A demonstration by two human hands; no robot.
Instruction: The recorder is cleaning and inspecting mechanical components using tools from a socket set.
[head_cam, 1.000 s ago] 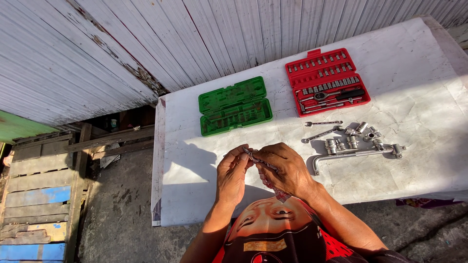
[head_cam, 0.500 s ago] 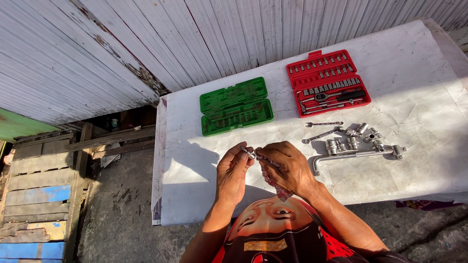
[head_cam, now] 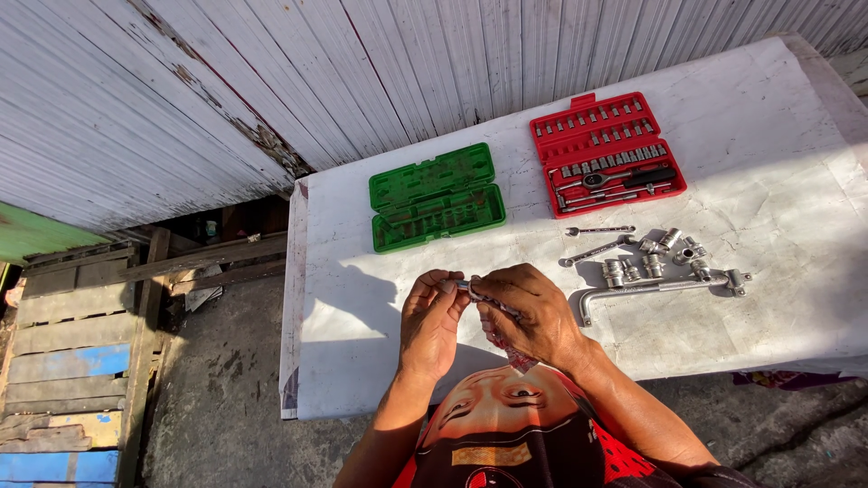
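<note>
While sunlight falls across the white-covered table (head_cam: pixel 741 117), I hold a small metal tool piece (head_cam: pixel 484 295) between both hands at the lower middle of the frame, just above the table's near edge. My left hand (head_cam: pixel 432 318) is curled with its fingertips pinching the left end of the piece, and my right hand (head_cam: pixel 532 314) is closed around the rest of it, so only a short silvery stretch shows between the two; what kind of piece it is I cannot tell. Above my hands, toward the centre of the frame, a green tool case (head_cam: pixel 436 196) lies open flat on the table, its two halves side by side. To its right, in the upper right of the frame, a red socket set case (head_cam: pixel 606 154) also lies open, with rows of sockets and a black-handled ratchet in its trays. Below the red case, at the right of my hands, loose chrome sockets (head_cam: pixel 653 258) sit in a small cluster, with two slim metal bars (head_cam: pixel 597 239) just to their left. A long chrome L-shaped handle (head_cam: pixel 660 287) lies beneath the sockets, well apart from my right hand. Behind the table runs a weathered white plank wall (head_cam: pixel 181 99), and at the lower left of the frame a worn wooden pallet (head_cam: pixel 68 361) with flaking blue paint rests on the concrete ground (head_cam: pixel 217 380).
</note>
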